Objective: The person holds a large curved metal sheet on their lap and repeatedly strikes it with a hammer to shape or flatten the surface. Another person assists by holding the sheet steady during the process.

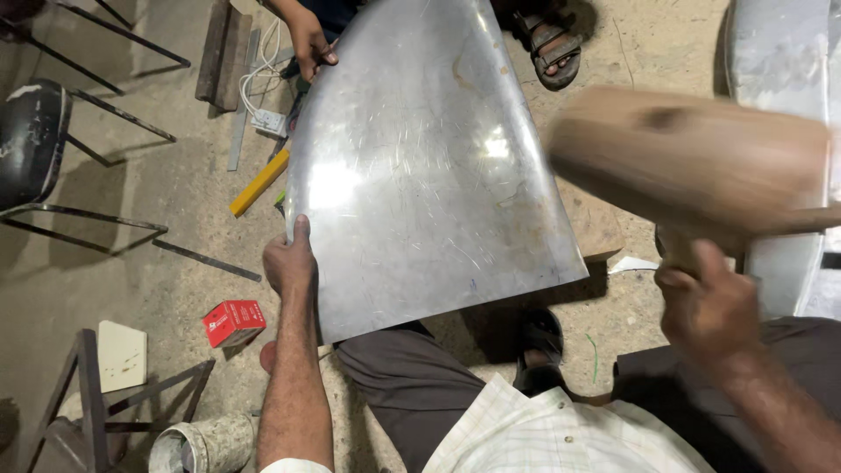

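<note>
Head view, looking down over the person's shirt front and dark trousers. Nearest on the right, the right hand (705,307) is closed in a fist around the handle of a wooden mallet (692,158), whose large cylindrical head is raised and blurred above the right edge of the work. On the left, the left hand (289,261) grips the near left edge of a curved aluminium sheet (420,166), thumb lying on top of the metal and fingers curled beneath. The sheet is scratched and shiny, bowed upward along its length, wide near the person and tapering away; its near right part rests over a wooden block (596,229). Below its near edge a black sandal (539,337) shows between the knees.

On the concrete floor to the left lie a small red carton (232,322), shut so that its contents cannot be told, a pale square tile (121,355), and a dirty white bucket (200,445) at the bottom edge, its inside not visible. Farther out, a yellow bar (259,183) lies just beside the sheet, with a white power strip (270,121) and cable beyond.

At the far end, another person's hand (311,45) holds the sheet's narrow edge, with that person's sandalled foot (550,45) nearby. A second metal sheet (780,61) lies at the right.
</note>
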